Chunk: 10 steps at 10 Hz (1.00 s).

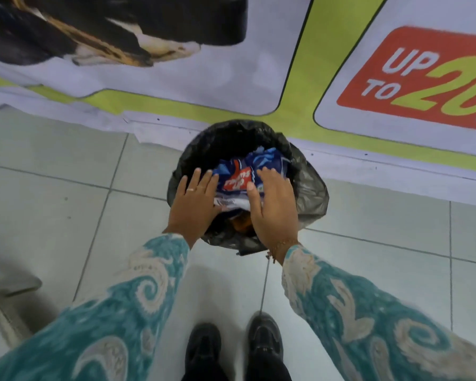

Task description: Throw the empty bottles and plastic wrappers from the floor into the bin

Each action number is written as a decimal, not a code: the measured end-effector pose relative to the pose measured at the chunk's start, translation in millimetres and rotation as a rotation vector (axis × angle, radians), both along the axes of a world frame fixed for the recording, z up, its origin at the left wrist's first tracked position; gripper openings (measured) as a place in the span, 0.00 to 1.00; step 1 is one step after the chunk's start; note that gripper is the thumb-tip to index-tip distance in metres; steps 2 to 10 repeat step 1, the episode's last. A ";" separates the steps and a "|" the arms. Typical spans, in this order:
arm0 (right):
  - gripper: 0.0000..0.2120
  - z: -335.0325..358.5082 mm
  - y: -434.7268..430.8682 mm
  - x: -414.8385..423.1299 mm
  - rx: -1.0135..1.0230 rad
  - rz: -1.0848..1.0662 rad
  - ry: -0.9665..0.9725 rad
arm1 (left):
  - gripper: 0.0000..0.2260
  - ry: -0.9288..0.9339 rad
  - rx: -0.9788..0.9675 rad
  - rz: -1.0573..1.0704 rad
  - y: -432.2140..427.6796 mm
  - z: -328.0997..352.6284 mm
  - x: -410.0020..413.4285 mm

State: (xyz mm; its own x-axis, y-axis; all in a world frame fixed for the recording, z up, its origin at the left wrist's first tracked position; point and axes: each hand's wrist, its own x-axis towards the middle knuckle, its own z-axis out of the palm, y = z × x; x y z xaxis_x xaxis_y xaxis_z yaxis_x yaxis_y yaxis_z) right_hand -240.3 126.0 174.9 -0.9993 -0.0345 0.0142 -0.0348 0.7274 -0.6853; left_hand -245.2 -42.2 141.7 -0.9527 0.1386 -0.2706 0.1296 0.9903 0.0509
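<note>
A round bin lined with a black bag (311, 188) stands on the tiled floor just ahead of my feet. A crumpled blue plastic wrapper with a red logo (237, 180) lies on top inside it, with something orange (241, 224) showing underneath. My left hand (194, 204) lies flat on the wrapper's left side, fingers spread. My right hand (272, 204) rests flat on its right side, palm down. Neither hand grips the wrapper. I see no bottle.
A large printed banner (259, 78) in white, green and red lies on the floor behind the bin. Pale floor tiles (66, 202) stretch to the left and right. My black shoes (231, 350) stand below the bin. A pale object (5, 284) sits at the left edge.
</note>
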 end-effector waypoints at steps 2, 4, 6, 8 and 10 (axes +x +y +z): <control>0.19 14.4 -4.6 11.8 0.124 0.059 -0.015 | 0.32 0.025 -0.069 -0.020 -8.6 30.3 9.7; 0.19 14.4 -4.6 11.8 0.124 0.059 -0.015 | 0.32 0.025 -0.069 -0.020 -8.6 30.3 9.7; 0.19 14.4 -4.6 11.8 0.124 0.059 -0.015 | 0.32 0.025 -0.069 -0.020 -8.6 30.3 9.7; 0.19 14.4 -4.6 11.8 0.124 0.059 -0.015 | 0.32 0.025 -0.069 -0.020 -8.6 30.3 9.7; 0.19 14.4 -4.6 11.8 0.124 0.059 -0.015 | 0.32 0.025 -0.069 -0.020 -8.6 30.3 9.7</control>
